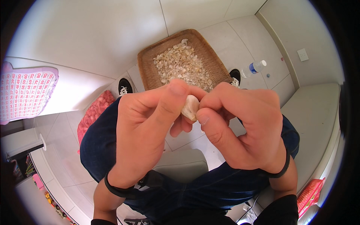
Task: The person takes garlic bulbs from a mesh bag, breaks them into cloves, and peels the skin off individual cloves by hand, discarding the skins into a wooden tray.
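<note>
A pale garlic clove [191, 107] is held up between my two hands, above my lap. My left hand [148, 127] pinches it from the left with the thumb and fingers. From the other side, the thumb and forefinger of my right hand [245, 125] close on its lower right end. The clove looks whitish and smooth; whether skin still covers part of it I cannot tell. Beyond my hands, a woven bamboo tray [148, 71] lies on the floor, with a heap of garlic skins and cloves [183, 63] spread in it.
A red mesh sack [93, 112] rests beside my left leg. A water bottle [253, 69] stands on the tiles past my right shoe. A grey bench [313, 116] runs along the right, with a red basket [310, 195] near its lower end. A number chart [28, 92] hangs at left.
</note>
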`<move>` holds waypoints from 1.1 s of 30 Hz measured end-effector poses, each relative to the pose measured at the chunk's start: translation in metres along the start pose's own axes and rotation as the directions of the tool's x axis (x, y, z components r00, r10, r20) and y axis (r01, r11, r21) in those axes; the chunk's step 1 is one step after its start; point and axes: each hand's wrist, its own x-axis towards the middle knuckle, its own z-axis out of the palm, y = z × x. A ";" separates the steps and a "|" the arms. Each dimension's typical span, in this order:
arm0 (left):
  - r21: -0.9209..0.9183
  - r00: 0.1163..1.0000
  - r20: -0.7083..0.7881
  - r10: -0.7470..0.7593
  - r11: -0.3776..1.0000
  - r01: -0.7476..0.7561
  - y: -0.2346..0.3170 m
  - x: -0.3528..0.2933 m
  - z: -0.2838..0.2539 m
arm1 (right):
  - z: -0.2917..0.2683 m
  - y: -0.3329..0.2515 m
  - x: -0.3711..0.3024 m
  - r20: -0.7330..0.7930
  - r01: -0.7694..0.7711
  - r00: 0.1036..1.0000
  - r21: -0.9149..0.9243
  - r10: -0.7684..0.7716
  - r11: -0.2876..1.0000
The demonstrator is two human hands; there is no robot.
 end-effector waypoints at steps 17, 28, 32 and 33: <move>0.021 0.992 -0.104 -0.065 0.998 0.067 0.004 -0.004 0.008 | 0.010 0.004 -0.002 -0.051 0.068 0.996 -0.191 -0.079 0.979; 0.140 0.998 -0.059 0.012 0.990 -0.004 -0.001 -0.002 0.004 | 0.010 0.006 -0.004 -0.072 0.102 0.989 -0.316 -0.131 0.943; 0.073 0.999 -0.040 -0.021 0.997 0.024 0.001 -0.001 0.004 | 0.008 0.008 -0.004 -0.061 0.093 0.993 -0.146 -0.103 0.985; 0.073 1.000 -0.020 -0.008 0.997 0.009 0.000 -0.001 0.002 | 0.008 0.008 -0.004 -0.060 0.100 0.992 -0.133 -0.109 0.986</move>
